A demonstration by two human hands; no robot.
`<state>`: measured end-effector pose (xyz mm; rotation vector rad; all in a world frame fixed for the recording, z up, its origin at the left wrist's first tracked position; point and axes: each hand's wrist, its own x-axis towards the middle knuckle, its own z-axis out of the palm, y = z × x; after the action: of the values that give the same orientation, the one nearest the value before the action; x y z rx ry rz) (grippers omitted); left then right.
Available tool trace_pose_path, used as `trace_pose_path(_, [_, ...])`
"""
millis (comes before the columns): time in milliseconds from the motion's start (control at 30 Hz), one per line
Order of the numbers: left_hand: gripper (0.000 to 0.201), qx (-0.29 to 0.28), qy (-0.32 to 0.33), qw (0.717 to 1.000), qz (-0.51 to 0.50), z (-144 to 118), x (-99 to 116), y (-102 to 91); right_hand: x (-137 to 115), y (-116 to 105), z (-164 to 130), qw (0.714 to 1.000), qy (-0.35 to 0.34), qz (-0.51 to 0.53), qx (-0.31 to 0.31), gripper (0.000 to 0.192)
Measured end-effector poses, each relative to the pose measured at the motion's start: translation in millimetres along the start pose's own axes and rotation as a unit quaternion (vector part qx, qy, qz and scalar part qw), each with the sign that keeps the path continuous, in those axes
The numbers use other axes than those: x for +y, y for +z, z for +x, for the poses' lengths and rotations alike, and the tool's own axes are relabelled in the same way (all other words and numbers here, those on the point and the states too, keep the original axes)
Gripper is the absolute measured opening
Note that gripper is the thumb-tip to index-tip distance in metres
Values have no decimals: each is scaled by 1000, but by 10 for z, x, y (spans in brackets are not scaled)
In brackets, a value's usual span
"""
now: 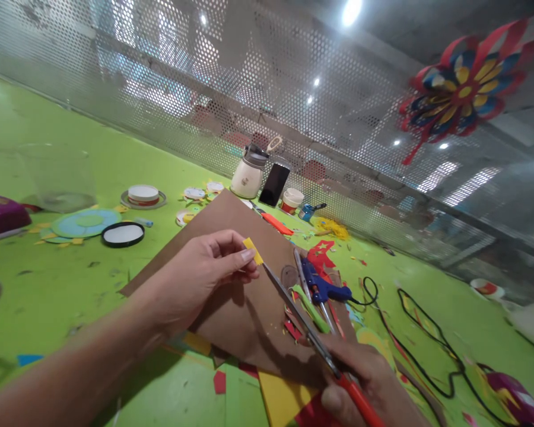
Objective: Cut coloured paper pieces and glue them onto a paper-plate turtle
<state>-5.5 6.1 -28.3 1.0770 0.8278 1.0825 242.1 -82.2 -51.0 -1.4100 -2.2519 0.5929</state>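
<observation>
My left hand [209,270] pinches a small yellow paper piece [253,251] between thumb and forefinger, above a brown cardboard sheet [231,219]. In my right hand [360,373] are scissors [309,329] with red handles, their long blades pointing up and left. The blade tips meet or nearly meet the lower edge of the yellow piece; whether they touch it I cannot tell. Beside the blades, on the cardboard, lie a blue glue gun [323,284], a green-handled tool [310,308] and red paper scraps [323,255].
A black cord [427,344] loops across the green table [178,391] at right. Behind the cardboard stand a white jug [247,175], a dark phone [275,184] and a small tub [292,200]. A clear container [62,178] is at left. A paper flower [467,89] hangs upper right.
</observation>
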Motion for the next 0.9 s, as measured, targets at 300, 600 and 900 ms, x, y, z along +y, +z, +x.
trace_pose_path(300, [21,9,-18,1000,10,-12,15,4,-59,-11,-9,999,-10,23,40,49])
trace_pose_path(600, [20,13,-2,1000,20,-16,3,-7,33,-1,-44,999,-8,-13,47,48])
trace_pose_path(900, [17,26,7,999,17,-23,6,12,76,34,-72,999,-17,-15,48,48])
